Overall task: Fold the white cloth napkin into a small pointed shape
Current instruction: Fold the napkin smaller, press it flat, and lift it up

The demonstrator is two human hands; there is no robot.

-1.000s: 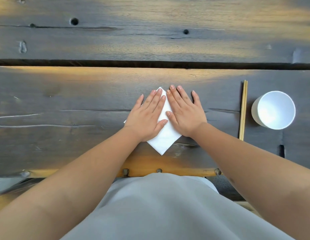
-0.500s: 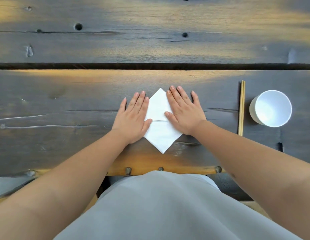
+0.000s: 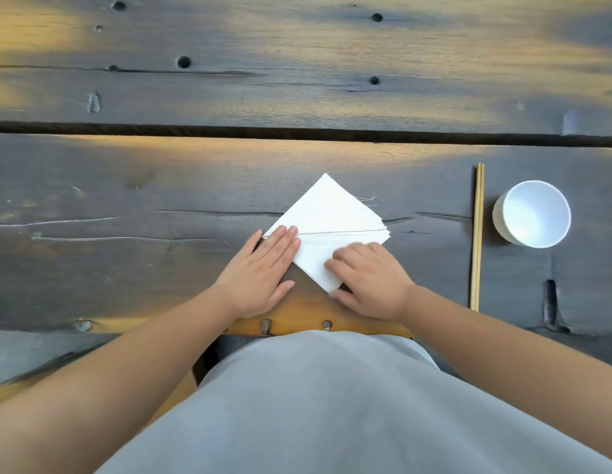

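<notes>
dark plank table (image 3: 161, 186) took up most of the view, white napkin (image 3: 328, 217) sat as a folded diamond near its front edge, left hand (image 3: 263, 271) lay flat on the left corner, right hand (image 3: 369, 282) curled, pinching the lower right edge, white cup (image 3: 532, 213) and 2 chopsticks (image 3: 477, 234) off right

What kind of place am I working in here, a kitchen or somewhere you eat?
Probably a dining spot, maybe rustic: a dark, weathered plank table with a pair of chopsticks and a white cup laid beside the cloth napkin.
</notes>
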